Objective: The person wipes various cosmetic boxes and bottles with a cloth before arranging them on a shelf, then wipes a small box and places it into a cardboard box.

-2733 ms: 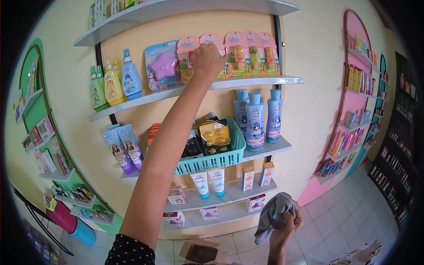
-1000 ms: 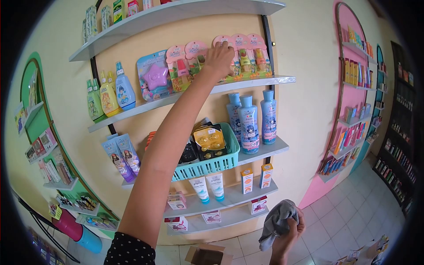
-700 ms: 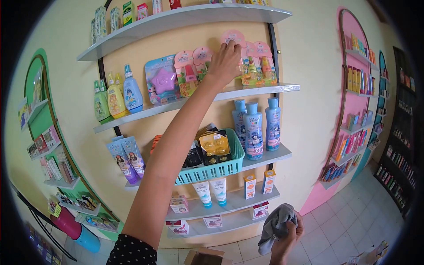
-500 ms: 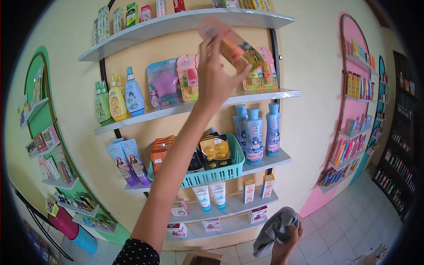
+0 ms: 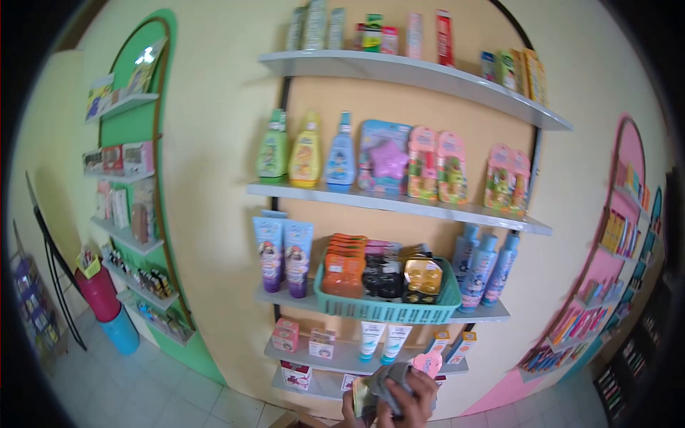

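Both hands are low at the bottom centre, in front of the lower shelves. My right hand (image 5: pixel 412 396) is wrapped round a grey cloth (image 5: pixel 386 385), which lies against a pink-topped blister pack (image 5: pixel 428 362). My left hand (image 5: pixel 349 410) holds the pack's lower end from the left, partly hidden behind the cloth. Similar pink packs (image 5: pixel 452 170) stand on the second shelf (image 5: pixel 399 202), beside a blue pack with a purple star (image 5: pixel 387 158). A teal basket (image 5: pixel 385 308) of orange, black and gold packets sits above the hands.
Bottles (image 5: pixel 305 153) stand at the second shelf's left, blue bottles (image 5: pixel 479 274) right of the basket. Boxes line the top shelf (image 5: pixel 414 69). A green alcove (image 5: pixel 168 71) is at left, a pink one (image 5: pixel 624 143) at right. Part of a cardboard box (image 5: pixel 294 421) shows at the bottom.
The pack has come down from above the second shelf to the cloth, and both hands are now together. The view has swung, so the shelves appear further right.
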Available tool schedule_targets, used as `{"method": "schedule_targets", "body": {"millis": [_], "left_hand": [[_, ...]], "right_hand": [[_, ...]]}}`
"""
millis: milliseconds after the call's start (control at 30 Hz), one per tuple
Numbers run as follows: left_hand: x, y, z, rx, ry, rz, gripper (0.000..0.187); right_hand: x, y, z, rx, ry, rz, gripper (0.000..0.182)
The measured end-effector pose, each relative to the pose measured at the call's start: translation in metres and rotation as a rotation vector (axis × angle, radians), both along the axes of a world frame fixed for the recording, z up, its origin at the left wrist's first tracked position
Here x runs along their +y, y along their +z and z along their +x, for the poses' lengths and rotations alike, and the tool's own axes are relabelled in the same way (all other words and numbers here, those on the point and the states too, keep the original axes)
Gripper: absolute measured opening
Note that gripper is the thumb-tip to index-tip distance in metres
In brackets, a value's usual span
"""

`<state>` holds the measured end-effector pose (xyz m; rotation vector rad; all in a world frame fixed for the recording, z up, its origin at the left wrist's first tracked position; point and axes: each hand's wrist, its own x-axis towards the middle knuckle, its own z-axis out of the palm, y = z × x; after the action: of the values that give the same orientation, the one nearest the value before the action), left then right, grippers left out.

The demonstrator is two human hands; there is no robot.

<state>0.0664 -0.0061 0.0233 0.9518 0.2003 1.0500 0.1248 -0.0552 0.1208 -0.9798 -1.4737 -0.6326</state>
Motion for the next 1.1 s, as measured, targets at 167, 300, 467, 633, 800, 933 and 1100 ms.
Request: {"method": "schedule_targets", "body": {"millis": [167,300,467,633,800,933,1100], "left_hand": [[0.004,-0.007,-0.055,-0.061,0.099,-0.006,0.065],[0.01,-0.011,-0.099,0.049,0.234,0.003,0.056],[-0.001,-0.007,-0.146,-0.369,0.047,-0.135,0.058],[-0.016,-0.011,-0.166,-0.767,-0.28,-0.185,0.062],[-0.033,-0.005,-0.167,-0.091,0.113,-0.026,0.065],[-0.032,-0.005,-0.153,-0.323,0.013,0.017,0.055],[-0.023,0.06,-0.13,-0.064,-0.017,0.18,0.058]], "right_hand": [[0.039,0.0,-0.023,0.214,0.005,-0.034,0.031],[0.031,0.011,-0.083,0.198,0.113,-0.145,0.028],[0.005,-0.01,-0.145,-0.113,0.281,-0.099,0.032],[-0.005,-0.013,-0.147,0.07,0.146,-0.102,0.03],[-0.015,-0.012,-0.145,0.19,0.133,-0.184,0.032],[-0.029,-0.01,-0.136,0.345,0.21,-0.251,0.031],[-0.049,-0.009,-0.121,0.772,0.368,-0.31,0.024]]}}
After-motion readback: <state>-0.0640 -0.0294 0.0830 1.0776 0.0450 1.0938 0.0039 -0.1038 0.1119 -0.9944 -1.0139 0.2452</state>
